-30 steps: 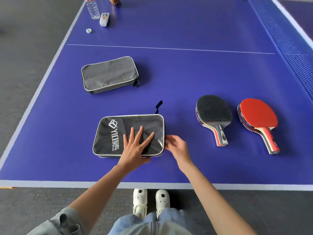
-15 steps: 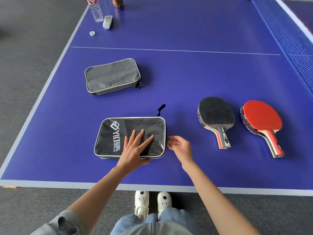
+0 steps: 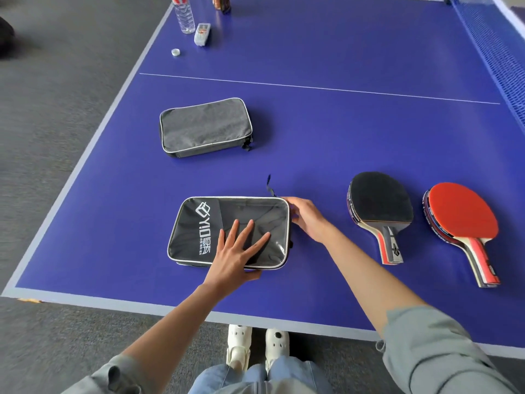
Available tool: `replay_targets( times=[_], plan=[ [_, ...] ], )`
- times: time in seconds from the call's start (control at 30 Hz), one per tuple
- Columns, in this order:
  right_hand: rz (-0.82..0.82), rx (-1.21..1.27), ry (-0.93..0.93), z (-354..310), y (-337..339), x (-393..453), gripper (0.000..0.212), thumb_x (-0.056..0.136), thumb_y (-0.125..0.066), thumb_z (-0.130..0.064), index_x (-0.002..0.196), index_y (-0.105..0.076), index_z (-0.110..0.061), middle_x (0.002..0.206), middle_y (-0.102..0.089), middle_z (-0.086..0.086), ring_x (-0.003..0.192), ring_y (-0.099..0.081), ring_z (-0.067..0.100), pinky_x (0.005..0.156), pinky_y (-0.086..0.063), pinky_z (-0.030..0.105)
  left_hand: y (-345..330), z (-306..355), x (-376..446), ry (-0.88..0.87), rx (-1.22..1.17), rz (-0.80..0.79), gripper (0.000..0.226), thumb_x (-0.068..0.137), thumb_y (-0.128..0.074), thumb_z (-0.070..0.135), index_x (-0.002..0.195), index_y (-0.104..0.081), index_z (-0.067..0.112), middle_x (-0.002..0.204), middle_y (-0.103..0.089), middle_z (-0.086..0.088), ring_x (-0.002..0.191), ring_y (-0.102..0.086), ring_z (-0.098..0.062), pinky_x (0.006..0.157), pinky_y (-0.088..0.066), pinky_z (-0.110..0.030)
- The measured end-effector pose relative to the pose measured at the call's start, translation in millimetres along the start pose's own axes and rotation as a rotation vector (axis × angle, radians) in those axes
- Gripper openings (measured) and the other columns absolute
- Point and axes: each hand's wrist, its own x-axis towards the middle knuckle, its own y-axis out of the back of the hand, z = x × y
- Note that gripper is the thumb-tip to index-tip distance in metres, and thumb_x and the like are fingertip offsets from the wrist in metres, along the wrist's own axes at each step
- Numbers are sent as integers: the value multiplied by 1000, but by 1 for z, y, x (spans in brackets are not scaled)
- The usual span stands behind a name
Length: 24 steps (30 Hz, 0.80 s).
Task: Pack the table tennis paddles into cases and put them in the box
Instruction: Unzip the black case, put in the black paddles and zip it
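From the head view, near the front edge of the blue counter (image 3: pixel 341 137), your left hand (image 3: pixel 233 257) lies flat with straight fingers on the black case (image 3: pixel 199 234), pinning it, while your right hand (image 3: pixel 305 216) curls at the case's far right corner by the zipper pull tab (image 3: pixel 270 186); whether that grip has actually caught the zipper you cannot tell. You look to be opening this first case, with both paddles unpacked: the black paddle (image 3: pixel 379 200) and red paddle (image 3: pixel 461 213) lie to its right, the grey case (image 3: pixel 204 126) beyond, no box visible. Next, keep the case pinned, run the zipper round, then reach right for the black paddle.
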Motion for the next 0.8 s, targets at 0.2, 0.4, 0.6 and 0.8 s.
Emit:
replay_targets(
  times=[0.2,0.4,0.6,0.8],
  plan=[
    [-99,-223,-83,-12,6,18,30,95,-51,-23,114,-65,-4,98,-68,3,84,-63,10,70,-49,19,-6,1,0,-17,51,-11,98,64,-79,40,145,-25,39,154,-26,-10,140,-18,-44,106,-20,-64],
    [-6,-196,-67,-8,5,27,23,86,-66,-20,103,-67,-4,91,-67,2,86,-62,13,75,-48,24,-8,2,3,-1,89,-15,100,62,-80,42,145,-24,39,154,-25,-10,140,-18,-44,105,-22,-65],
    [148,-308,-28,-2,9,40,24,77,-76,-21,91,-70,-4,86,-67,5,79,-62,14,73,-54,27,-11,2,5,-9,118,-20,99,63,-79,49,145,-25,38,152,-29,-11,138,-22,-45,104,-24,-65],
    [143,-393,42,-3,27,37,11,73,-74,1,83,-72,0,86,-71,16,80,-70,24,77,-58,30,-17,-4,5,29,145,-103,73,78,-27,71,142,-33,37,149,-36,-10,134,-32,-44,98,-34,-67]
  ],
)
